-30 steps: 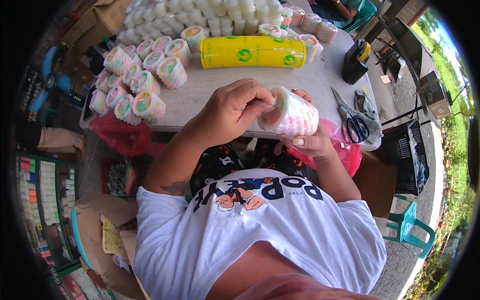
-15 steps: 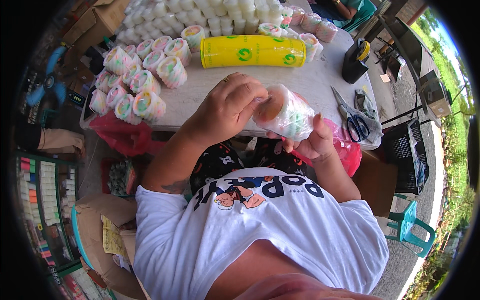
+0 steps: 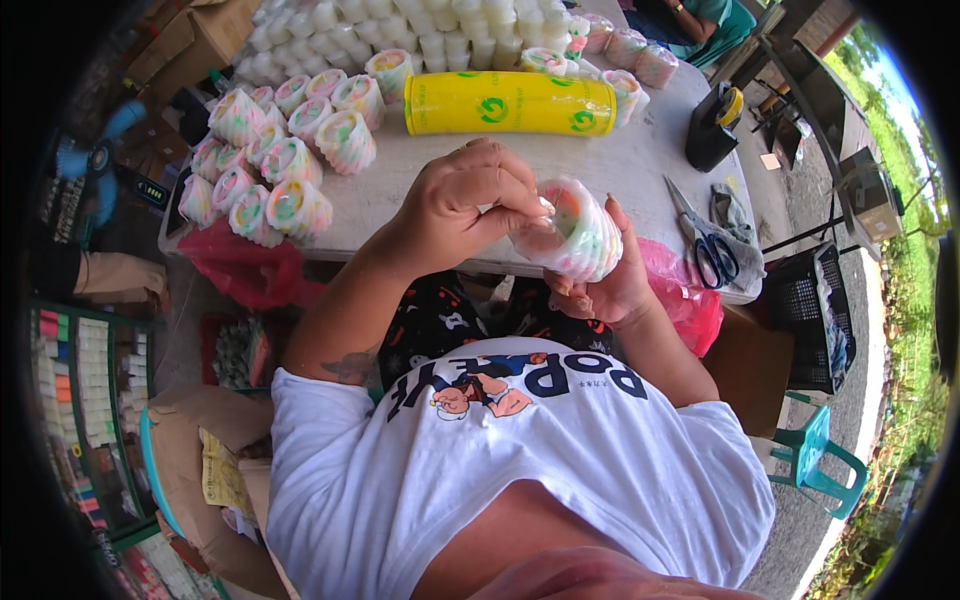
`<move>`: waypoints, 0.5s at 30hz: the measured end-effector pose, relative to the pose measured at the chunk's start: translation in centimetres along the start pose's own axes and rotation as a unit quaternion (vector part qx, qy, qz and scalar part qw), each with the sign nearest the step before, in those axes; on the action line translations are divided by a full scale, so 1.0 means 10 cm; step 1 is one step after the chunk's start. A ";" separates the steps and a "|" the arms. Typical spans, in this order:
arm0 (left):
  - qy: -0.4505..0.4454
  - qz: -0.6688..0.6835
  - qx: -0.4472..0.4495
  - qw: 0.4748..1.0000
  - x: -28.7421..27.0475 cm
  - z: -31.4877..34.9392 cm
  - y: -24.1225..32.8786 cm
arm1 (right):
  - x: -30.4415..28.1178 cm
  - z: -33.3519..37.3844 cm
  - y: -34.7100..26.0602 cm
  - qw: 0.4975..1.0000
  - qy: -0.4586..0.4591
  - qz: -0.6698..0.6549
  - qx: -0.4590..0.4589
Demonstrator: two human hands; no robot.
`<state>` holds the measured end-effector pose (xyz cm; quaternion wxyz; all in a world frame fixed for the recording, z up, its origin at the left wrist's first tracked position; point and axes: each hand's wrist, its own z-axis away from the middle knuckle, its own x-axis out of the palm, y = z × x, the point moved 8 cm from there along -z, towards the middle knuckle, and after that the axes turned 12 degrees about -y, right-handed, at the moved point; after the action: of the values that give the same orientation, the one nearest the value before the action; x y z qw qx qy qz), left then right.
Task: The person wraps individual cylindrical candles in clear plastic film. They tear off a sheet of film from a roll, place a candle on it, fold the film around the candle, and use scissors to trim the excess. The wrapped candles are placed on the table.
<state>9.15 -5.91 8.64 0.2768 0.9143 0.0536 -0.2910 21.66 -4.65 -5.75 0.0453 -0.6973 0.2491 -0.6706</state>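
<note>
Over the table's near edge, my right hand holds a pastel ribbed cup-shaped piece from its right side and below. White, pink, green and orange patches show on its spiral ribs. My left hand is closed in a pinch at the piece's open end, on a bit of clear plastic film. How far the film wraps round the piece is hard to tell. Beyond my hands lies a yellow cling wrap roll. Several similar ribbed pieces stand grouped on the left of the table.
Stacked white cups fill the table's back, with more wrapped pieces at the back right. A black tape dispenser, scissors and a grey cloth lie on the right. Pink plastic bags hang at the near edge. Another person sits beyond.
The piece has turned in my right hand, so its open end and ribs show more. My left fingers have shifted slightly at its rim, pulling the film.
</note>
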 end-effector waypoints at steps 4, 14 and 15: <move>0.032 0.055 -0.002 0.998 0.08 0.11 -0.13 | -0.03 -0.04 0.15 0.997 0.003 -0.048 0.065; -0.009 -0.216 -0.046 0.975 0.35 0.31 0.30 | -0.03 -0.10 0.03 0.998 0.039 -0.029 -0.029; 0.015 -0.224 -0.029 0.974 0.38 0.35 0.30 | -0.06 -0.10 0.03 0.998 0.043 -0.022 -0.035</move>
<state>11.33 -10.57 5.52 0.2301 0.8748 0.2700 -0.3301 20.60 -4.37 -6.35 -0.0044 -0.6739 0.2589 -0.6920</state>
